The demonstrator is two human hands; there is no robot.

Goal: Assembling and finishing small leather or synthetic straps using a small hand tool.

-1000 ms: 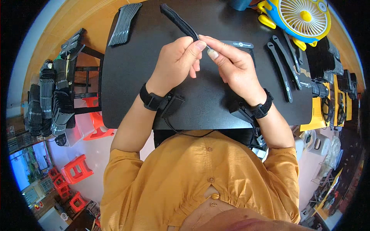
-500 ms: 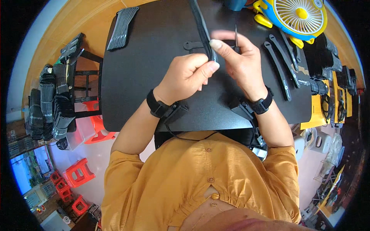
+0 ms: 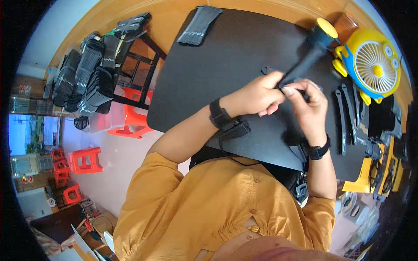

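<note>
My left hand [image 3: 261, 93] is closed around a long black strap [image 3: 300, 65], which slants up and away toward the far right. Close beside it, my right hand [image 3: 309, 102] pinches the near end of this strap between thumb and fingers. Whether the right hand also holds a thin tool is hidden by the fingers and blur. Beyond the left hand, the rounded end of another black strap [image 3: 266, 69] lies on the dark table [image 3: 226, 65]. Several separate black straps [image 3: 341, 122] lie to the right of my right hand.
A fanned stack of straps [image 3: 199, 25] lies at the table's far left. At the far right stand a yellow-and-blue fan [image 3: 376, 65] and a dark cup with a yellow top [image 3: 325, 30]. More strap bundles [image 3: 93, 74] are piled on the left, near red stools [image 3: 85, 160].
My view has turned, so the table sits further right and tilted. The strap now points to the upper right, and my right fingers have closed on its near end.
</note>
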